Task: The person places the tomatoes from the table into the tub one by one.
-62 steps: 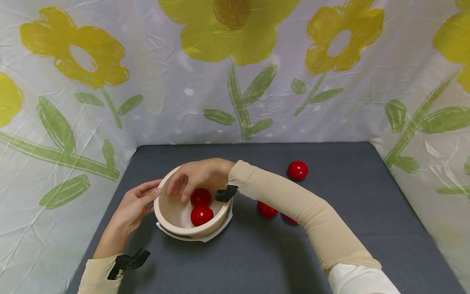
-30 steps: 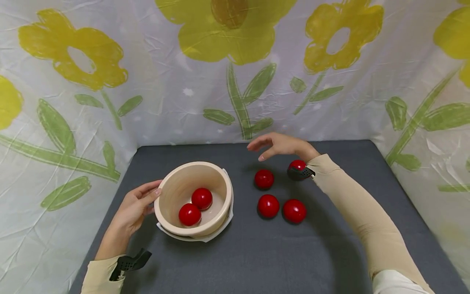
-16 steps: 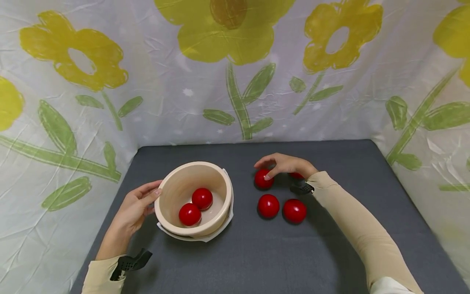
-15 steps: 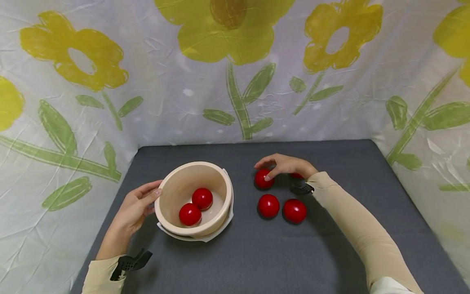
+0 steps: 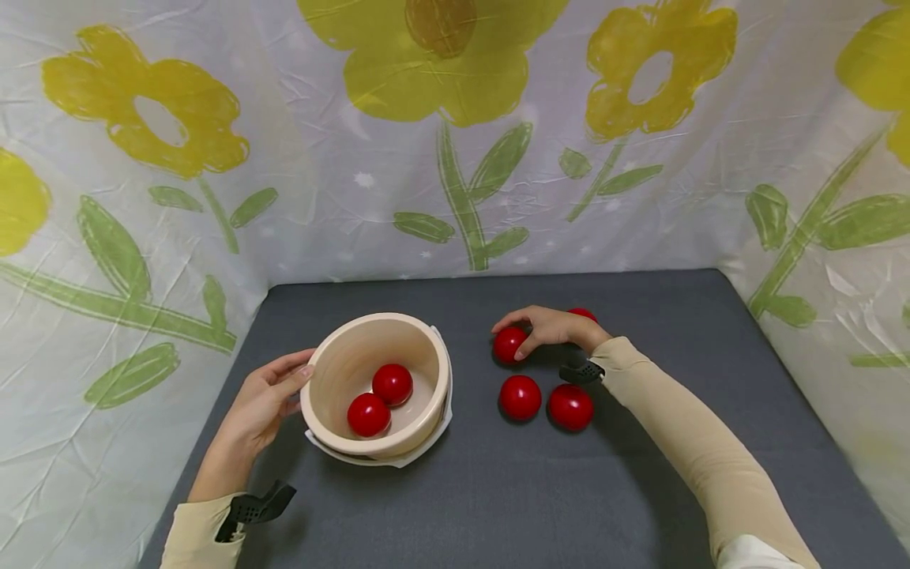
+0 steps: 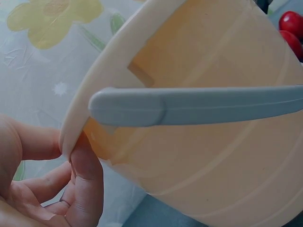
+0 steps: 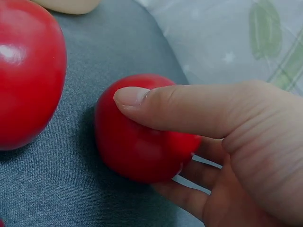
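My left hand [image 5: 259,403] pinches the rim of a cream bucket [image 5: 435,378] between thumb and fingers. The bucket is tilted toward me, with its mouth facing up, and a pale grey handle [image 6: 203,106] hangs along its outside. Inside lie a glossy red ball [image 5: 392,384] and a second one [image 5: 368,415], touching each other. On the right, my right hand [image 5: 550,326] grips another red ball [image 7: 137,142] that sits on the dark cloth. Its thumb presses one side while the fingers curl round the other, partly hidden behind the ball.
In front of the right hand are two red balls, one nearer the bucket [image 5: 520,397] and one to its right [image 5: 570,408]. Behind the hand, another ball [image 5: 583,314] is partly hidden. A flower-printed curtain [image 5: 320,158] borders the dark grey tabletop [image 5: 469,506].
My right hand has left the bucket, moved right over the table and lowered onto the back-left loose ball, closing its fingers round it. The left hand stays on the rim. A ball inside the bucket has rolled left.
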`<act>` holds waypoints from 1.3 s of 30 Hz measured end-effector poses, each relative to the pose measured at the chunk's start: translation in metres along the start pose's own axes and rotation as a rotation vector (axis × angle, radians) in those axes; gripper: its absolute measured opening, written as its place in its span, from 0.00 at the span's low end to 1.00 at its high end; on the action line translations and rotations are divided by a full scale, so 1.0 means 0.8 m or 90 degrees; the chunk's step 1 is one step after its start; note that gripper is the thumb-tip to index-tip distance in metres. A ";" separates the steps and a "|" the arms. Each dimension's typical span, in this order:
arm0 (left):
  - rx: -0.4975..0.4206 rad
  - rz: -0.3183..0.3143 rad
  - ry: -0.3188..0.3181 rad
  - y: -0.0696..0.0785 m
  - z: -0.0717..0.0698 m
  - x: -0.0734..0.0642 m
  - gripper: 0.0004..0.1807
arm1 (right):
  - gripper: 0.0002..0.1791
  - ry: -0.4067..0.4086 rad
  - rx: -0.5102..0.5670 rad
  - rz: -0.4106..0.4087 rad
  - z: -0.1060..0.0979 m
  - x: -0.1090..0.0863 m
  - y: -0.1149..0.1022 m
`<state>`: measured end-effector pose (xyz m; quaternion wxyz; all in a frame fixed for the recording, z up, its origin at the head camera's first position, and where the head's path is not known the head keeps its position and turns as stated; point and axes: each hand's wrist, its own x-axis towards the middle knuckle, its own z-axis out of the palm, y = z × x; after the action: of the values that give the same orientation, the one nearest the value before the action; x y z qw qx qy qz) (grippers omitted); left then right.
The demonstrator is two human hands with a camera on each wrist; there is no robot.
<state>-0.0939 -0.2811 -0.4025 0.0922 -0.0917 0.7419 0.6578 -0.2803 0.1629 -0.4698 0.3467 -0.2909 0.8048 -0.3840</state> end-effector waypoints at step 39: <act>-0.039 0.015 -0.009 -0.003 0.004 0.001 0.24 | 0.31 -0.124 0.003 -0.279 -0.016 0.073 -0.278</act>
<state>-0.0939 -0.2785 -0.4052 0.0871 -0.0811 0.7220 0.6816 -0.2796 0.0062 -0.3011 0.3315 -0.4934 0.6845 -0.4219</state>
